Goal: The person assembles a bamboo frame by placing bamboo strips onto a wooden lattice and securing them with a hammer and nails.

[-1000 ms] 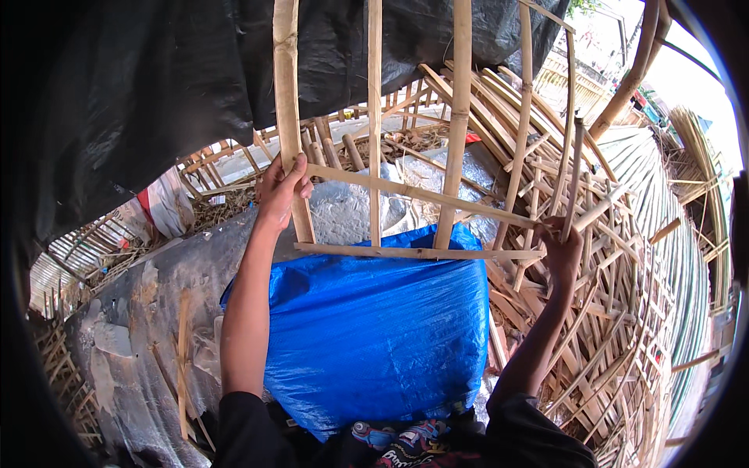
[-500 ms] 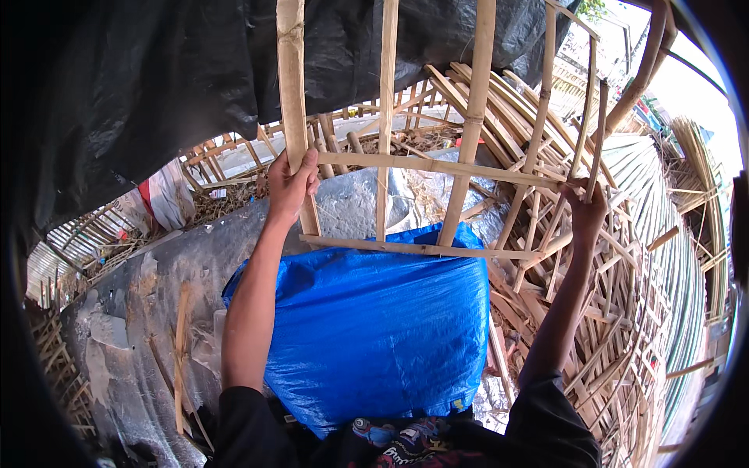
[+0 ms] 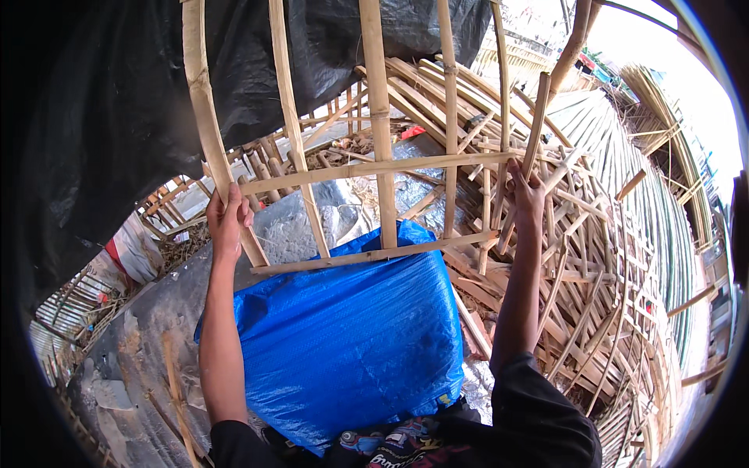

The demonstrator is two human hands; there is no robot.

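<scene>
A bamboo lattice frame [image 3: 381, 125] is held up in front of me, with several long slats running away and two cross slats near its close end. My left hand [image 3: 228, 222] is closed round the leftmost slat, thumb up, just below the upper cross slat [image 3: 335, 173]. On the other side, my right hand [image 3: 527, 187] grips the rightmost slat where that same cross slat ends. The lower cross slat [image 3: 374, 259] passes over a blue tarp [image 3: 351, 335] spread in front of my body. The frame's far end runs out of view at the top.
Black plastic sheeting [image 3: 117, 101] hangs at the upper left. A tangled pile of bamboo strips [image 3: 577, 304] lies at the right, beside long bundled strips [image 3: 663, 140]. Grey sheeting [image 3: 148, 351] covers the ground at the left, with loose sticks [image 3: 175, 390] on it.
Both hands and the lattice have shifted left in the view, and the lattice has tilted, its right side now higher. The view itself has also turned somewhat.
</scene>
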